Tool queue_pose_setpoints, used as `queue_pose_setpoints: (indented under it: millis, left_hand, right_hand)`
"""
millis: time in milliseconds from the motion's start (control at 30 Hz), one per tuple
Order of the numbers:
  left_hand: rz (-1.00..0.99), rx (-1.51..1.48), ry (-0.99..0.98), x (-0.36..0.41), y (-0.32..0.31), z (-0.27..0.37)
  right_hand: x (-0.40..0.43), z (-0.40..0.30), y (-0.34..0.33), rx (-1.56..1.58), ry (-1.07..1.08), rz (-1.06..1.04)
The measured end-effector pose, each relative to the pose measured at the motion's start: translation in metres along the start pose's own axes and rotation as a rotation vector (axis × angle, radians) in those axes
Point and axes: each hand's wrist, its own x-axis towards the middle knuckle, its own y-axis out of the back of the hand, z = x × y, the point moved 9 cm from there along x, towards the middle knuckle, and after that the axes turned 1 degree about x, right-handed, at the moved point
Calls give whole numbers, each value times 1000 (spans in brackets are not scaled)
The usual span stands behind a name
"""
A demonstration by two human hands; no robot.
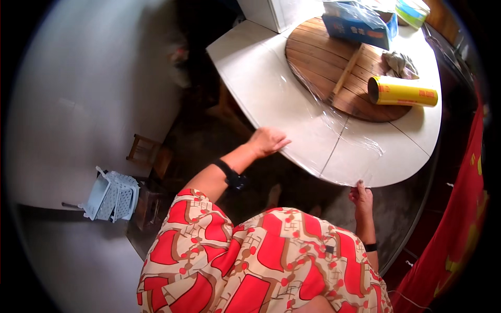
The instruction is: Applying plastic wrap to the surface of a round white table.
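Clear plastic film (332, 121) lies over part of the white tabletop (309, 144), with wrinkles running toward its near edge. At the table's left edge, my left hand (269, 141) has its fingers closed at the rim, seemingly pinching the film. My right hand (361, 193) is at the near edge, thumb up against the rim; what its curled fingers hold is too fine to tell. Beyond both hands is a round wooden board (325, 66). A wooden stick (346, 74) lies across it, and a yellow cardboard roll (407, 92) rests over its right side.
A blue box with plastic (356, 29), a crumpled cloth (400, 64) and a green-and-white tub (412, 13) stand farther back. Blue plastic baskets (113, 195) and a small wooden chair (143, 148) are at left. A red cloth (450, 219) hangs at right.
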Motion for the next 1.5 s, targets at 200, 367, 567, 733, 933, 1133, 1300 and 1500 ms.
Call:
queue_pose_setpoints:
  millis: [200, 367, 567, 733, 933, 1133, 1300, 1500]
  left_hand:
    - [174, -72, 42, -13, 15, 9]
    - [170, -79, 25, -14, 18, 10]
    - [189, -14, 92, -8, 27, 15]
    - [331, 13, 138, 32, 24, 32]
    - [-104, 75, 416, 25, -37, -9]
    - [-168, 235, 561, -10, -31, -40]
    - [-42, 258, 681, -41, -15, -72]
    - [-28, 230, 945, -117, -1, -117]
  right_hand:
    - [-3, -8, 1, -3, 6, -32]
    - [0, -4, 9, -12, 16, -13]
    - [-2, -1, 13, 9, 8, 4]
    - [-4, -2, 14, 24, 20, -14]
    - [-3, 1, 21, 6, 20, 16]
    - [-3, -1, 20, -47, 73, 53]
    - [1, -4, -2, -110, 78, -37]
    - [3, 18, -44, -152, -8, -201]
